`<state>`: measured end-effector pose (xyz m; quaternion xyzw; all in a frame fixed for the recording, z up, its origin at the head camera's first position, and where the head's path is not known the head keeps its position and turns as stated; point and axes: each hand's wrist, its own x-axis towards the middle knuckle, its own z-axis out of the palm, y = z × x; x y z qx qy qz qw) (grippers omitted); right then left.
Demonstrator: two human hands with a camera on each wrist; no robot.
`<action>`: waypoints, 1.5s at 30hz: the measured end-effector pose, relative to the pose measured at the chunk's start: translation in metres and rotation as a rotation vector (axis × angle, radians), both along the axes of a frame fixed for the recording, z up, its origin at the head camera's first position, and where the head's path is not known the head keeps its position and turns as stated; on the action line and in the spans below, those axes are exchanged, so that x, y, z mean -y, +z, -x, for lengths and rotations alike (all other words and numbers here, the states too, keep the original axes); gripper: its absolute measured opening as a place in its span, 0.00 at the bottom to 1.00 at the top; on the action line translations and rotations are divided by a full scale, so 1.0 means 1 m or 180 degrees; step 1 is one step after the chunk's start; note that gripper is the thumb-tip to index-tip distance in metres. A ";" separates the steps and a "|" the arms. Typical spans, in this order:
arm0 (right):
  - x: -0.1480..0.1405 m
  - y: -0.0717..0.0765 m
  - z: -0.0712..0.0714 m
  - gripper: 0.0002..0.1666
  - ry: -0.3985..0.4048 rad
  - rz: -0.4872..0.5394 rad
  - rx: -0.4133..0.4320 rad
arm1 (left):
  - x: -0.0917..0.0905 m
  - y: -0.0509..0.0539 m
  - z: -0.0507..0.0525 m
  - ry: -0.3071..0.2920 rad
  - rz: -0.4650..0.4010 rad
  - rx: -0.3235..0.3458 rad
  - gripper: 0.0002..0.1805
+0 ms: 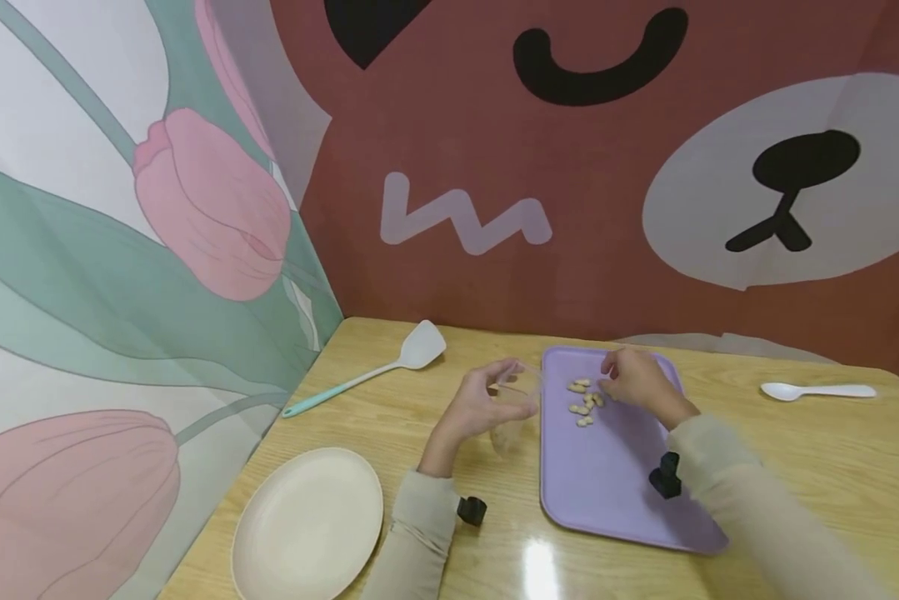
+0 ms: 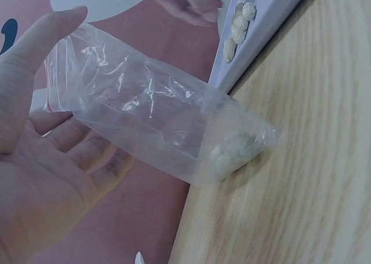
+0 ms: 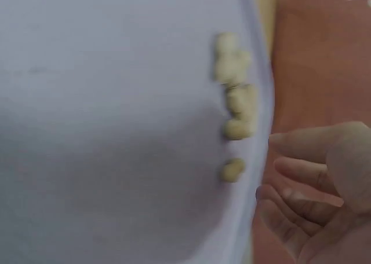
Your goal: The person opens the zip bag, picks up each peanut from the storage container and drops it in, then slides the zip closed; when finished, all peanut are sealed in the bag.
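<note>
My left hand (image 1: 482,400) holds a clear zip-lock bag (image 2: 151,96) by its mouth, thumb on one side and fingers on the other. The bag hangs slanted, and a few peanuts (image 2: 232,151) lie in its bottom corner near the table. To the right, a purple tray (image 1: 606,483) carries several unshelled peanuts (image 1: 586,408) in a loose cluster. My right hand (image 1: 636,383) hovers over the tray's far part, just right of those peanuts. Its fingers (image 3: 301,142) are bent and apart in the right wrist view, with nothing visible between them.
A cream plate (image 1: 310,525) lies at the near left of the wooden table (image 1: 486,533). Behind it is a white spatula (image 1: 422,346) with a mint handle. A white spoon (image 1: 816,391) rests at the far right. A printed wall hanging (image 1: 449,283) stands behind the table.
</note>
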<state>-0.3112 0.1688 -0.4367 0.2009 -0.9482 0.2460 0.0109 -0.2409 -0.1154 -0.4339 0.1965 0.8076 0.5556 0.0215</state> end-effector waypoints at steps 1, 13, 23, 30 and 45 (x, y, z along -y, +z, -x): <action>-0.001 -0.004 0.000 0.10 -0.0038 -0.0022 0.0013 | 0.000 0.000 0.000 0.0003 0.0007 0.0001 0.44; -0.007 -0.023 -0.001 0.01 -0.0167 0.0097 0.0220 | 0.001 -0.002 -0.001 0.0017 0.0004 0.0027 0.45; -0.007 -0.022 -0.002 0.02 -0.0170 0.0128 0.0221 | 0.001 -0.003 0.000 0.0001 0.0013 -0.0002 0.44; 0.004 0.002 -0.002 0.03 0.0018 0.0144 -0.0013 | 0.000 -0.002 -0.001 0.0026 0.0063 -0.0024 0.44; 0.082 0.082 -0.050 0.04 0.0735 0.0473 -0.0612 | -0.001 0.001 -0.001 0.0003 0.0035 -0.0061 0.44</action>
